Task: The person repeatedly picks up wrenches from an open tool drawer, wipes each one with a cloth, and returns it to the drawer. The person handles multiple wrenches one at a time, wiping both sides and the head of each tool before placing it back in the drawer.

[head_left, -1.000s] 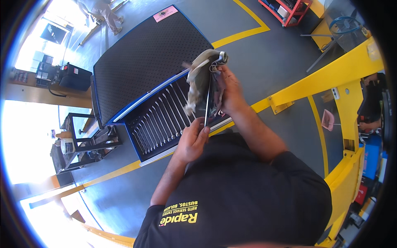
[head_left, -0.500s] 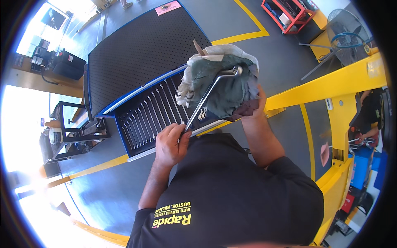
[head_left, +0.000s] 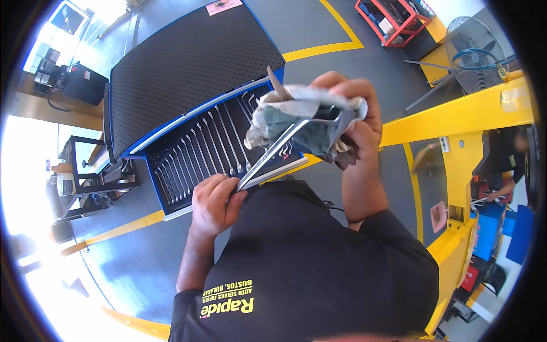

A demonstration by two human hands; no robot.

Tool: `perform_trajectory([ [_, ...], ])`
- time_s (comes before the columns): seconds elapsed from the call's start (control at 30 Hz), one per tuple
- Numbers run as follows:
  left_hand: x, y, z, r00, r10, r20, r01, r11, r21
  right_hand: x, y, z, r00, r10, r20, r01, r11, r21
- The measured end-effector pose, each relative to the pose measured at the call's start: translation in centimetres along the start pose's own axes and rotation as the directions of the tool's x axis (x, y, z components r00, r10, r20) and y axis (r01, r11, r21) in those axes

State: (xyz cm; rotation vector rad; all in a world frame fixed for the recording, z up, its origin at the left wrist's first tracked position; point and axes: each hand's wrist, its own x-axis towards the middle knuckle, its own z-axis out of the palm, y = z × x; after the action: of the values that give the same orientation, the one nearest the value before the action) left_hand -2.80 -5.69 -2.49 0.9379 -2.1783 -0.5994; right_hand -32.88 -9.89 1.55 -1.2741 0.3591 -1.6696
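My left hand is closed around the near end of a long chrome wrench, which slants up and to the right. At its far end, my right hand grips a bunched rag of pale and grey-green cloth, folded partly around the wrench's head. The rag covers part of that head, and some right fingertips are hidden behind it. Behind and below the wrench, an open drawer holds a row of combination wrenches sorted by size, with a few offset wrenches near its right end.
The drawer belongs to a blue tool cabinet with a black perforated top. A yellow steel beam runs along the right. Beyond stand a fan and a red cart. Another person works at far right; a black metal cart stands left.
My right hand has come up over the rag and closed it about the wrench's head, which lay uncovered on the cloth before. My left hand and the wrench have shifted slightly left and down.
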Motion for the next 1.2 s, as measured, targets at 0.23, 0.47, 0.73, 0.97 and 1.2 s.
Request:
perform_trajectory([
  [0.23,-0.3,0.4,-0.6,0.992,-0.001,0.125,0.024,0.982,-0.185,1.9,-1.5,-1.5,0.977,-0.043,0.211,0.061,0.995,-0.080],
  [0.47,0.5,1.0,-0.2,0.981,-0.029,0.191,0.086,0.951,-0.298,2.6,-1.1,-0.4,0.991,-0.128,0.049,0.137,0.945,-0.296],
  [0.73,1.1,0.3,-6.2,0.992,-0.117,0.054,0.116,0.993,0.016,3.9,-2.4,-1.4,0.891,0.043,0.452,0.340,0.597,-0.727],
  [0.97,1.1,-0.2,-5.3,0.989,-0.136,0.063,0.136,0.991,0.001,3.0,1.2,-1.1,0.957,-0.175,0.232,0.267,0.843,-0.467],
  [1.2,1.8,-1.2,3.7,0.968,-0.104,0.226,0.142,0.977,-0.158,2.8,2.1,-0.4,0.989,-0.114,0.099,0.139,0.944,-0.299],
])
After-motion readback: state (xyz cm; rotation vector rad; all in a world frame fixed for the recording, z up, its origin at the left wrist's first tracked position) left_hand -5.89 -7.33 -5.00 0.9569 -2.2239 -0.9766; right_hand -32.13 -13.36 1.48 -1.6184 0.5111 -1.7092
